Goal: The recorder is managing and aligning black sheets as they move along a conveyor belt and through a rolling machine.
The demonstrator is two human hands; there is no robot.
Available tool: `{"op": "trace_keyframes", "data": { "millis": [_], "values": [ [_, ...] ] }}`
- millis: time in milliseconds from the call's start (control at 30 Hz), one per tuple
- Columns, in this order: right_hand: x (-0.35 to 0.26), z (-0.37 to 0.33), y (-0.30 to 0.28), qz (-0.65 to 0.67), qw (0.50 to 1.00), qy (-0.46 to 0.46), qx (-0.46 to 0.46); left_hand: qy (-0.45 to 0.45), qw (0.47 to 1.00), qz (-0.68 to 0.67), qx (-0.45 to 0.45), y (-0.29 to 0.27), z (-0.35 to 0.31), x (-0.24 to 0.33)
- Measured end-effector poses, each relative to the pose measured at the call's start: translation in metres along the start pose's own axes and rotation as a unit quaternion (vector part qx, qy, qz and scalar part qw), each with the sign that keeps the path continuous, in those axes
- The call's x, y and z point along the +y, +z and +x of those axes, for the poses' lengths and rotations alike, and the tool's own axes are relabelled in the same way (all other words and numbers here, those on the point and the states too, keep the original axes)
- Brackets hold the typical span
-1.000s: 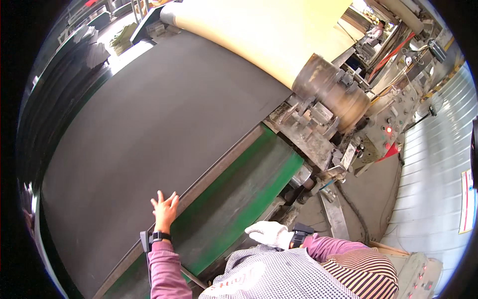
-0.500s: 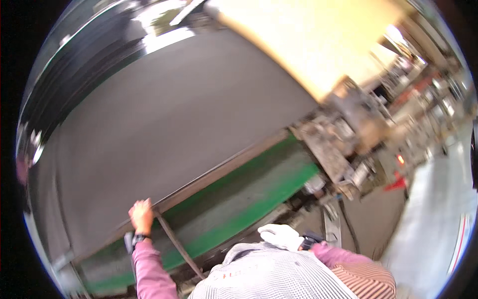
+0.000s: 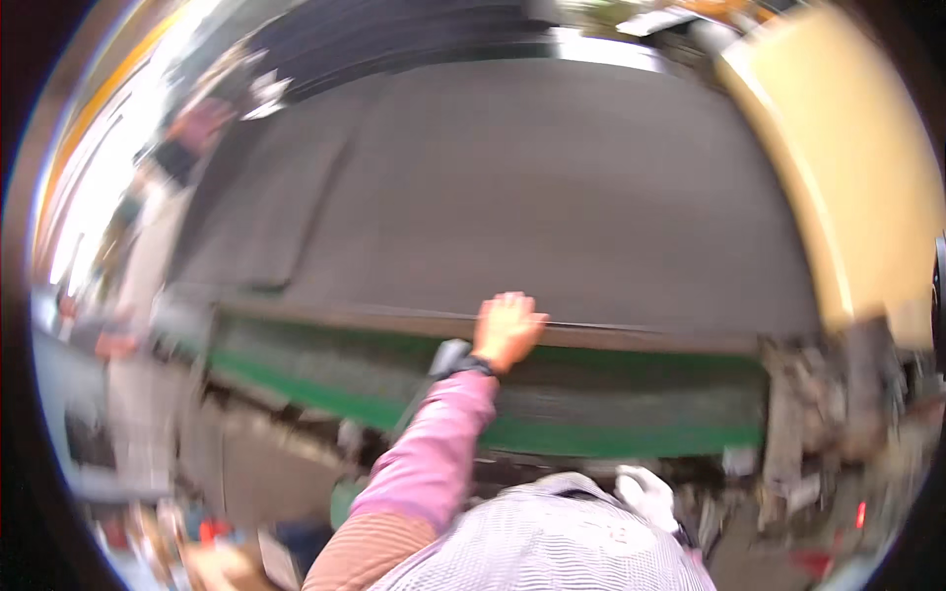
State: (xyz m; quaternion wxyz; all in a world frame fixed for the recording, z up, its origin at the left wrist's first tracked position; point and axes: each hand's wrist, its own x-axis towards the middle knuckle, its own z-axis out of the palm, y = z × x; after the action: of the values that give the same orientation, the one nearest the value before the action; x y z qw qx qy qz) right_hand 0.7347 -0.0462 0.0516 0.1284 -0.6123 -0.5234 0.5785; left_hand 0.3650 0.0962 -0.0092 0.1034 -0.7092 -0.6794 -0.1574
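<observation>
A wide dark grey sheet [image 3: 552, 197] lies flat over a long table-like bed. My bare left hand [image 3: 507, 330] rests on the sheet's near edge, its fingers stretched out and slightly apart, holding nothing. A dark band is on that wrist, below a pink sleeve. Close to my body, low and right of the middle, is my right hand [image 3: 647, 495] in a white glove. Blur hides how its fingers are set, and nothing shows in it. Beneath the sheet's edge runs a green-bordered belt [image 3: 631, 438] or panel.
A large cream-coloured roll or panel [image 3: 838, 167] stands at the right. Dark machine parts [image 3: 818, 414] are below it. A blurred person [image 3: 202, 123] is at the far left, beyond the sheet. Black layered material [image 3: 414, 34] lies behind, and mixed objects [image 3: 212, 552] sit at lower left.
The view has swung left, so the sheet now runs nearly level and the cream roll is farther right. My left hand stays at the sheet's edge. The gloved hand remains by my body.
</observation>
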Motion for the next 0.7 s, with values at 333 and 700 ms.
{"op": "trace_keyframes", "data": {
  "millis": [333, 700],
  "values": [
    [-0.005, -0.018, -0.013, -0.043, 0.997, 0.045, -0.034, -0.058, 0.985, 0.020, -0.158, 0.027, -0.007, -0.016],
    [-0.003, -0.002, 0.006, 0.143, 0.985, 0.093, -0.020, -0.095, 0.986, -0.080, -0.115, 0.003, -0.003, -0.010]
  ]
}}
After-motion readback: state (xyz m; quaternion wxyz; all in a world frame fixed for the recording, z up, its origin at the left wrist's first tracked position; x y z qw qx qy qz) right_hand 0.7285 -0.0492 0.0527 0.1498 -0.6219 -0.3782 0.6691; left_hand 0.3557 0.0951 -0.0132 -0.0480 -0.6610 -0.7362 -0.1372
